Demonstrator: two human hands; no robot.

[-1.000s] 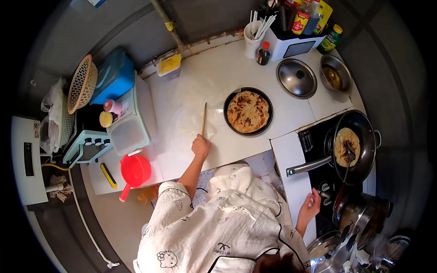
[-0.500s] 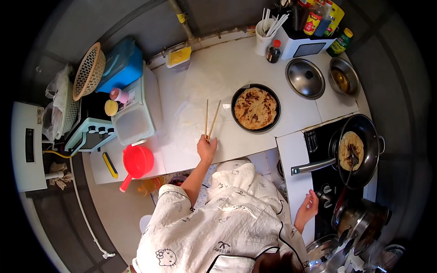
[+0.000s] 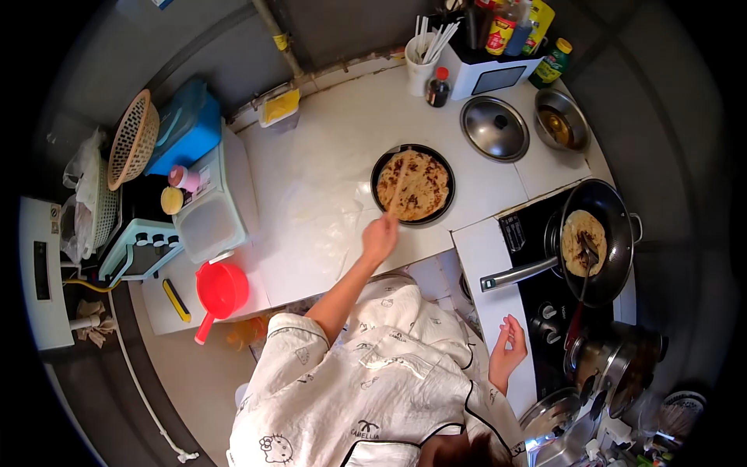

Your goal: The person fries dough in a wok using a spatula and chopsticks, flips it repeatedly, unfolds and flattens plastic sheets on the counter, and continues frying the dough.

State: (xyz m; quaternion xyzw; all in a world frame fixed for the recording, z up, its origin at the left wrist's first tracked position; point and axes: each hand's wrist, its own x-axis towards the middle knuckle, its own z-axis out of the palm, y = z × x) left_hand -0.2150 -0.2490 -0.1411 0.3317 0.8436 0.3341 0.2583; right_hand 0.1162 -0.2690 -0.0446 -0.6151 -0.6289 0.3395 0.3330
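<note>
Left grip (image 3: 380, 237) holds chopsticks (image 3: 399, 183) over flatbread (image 3: 424, 189) in a round pan (image 3: 381, 163). Right grip (image 3: 509, 354) hangs loosely open; a wok (image 3: 618, 241) holds paler flatbread (image 3: 577, 243).

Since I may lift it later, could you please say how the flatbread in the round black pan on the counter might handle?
The flatbread is probably floppy, being broad and flat. Its browned surface might flake. The pan's raised rim would likely limit sliding.

Flatbread (image 3: 424, 187): round, flat, golden with dark-brown scorched patches; lies flat, nearly filling the pan.
Round pan (image 3: 442, 212): dark, shallow, level on the white desk (image 3: 476, 183).
Chopsticks (image 3: 400, 185): pale, slim, in the left hand (image 3: 380, 237), pointing across the flatbread; whether they touch it is unclear.
</note>
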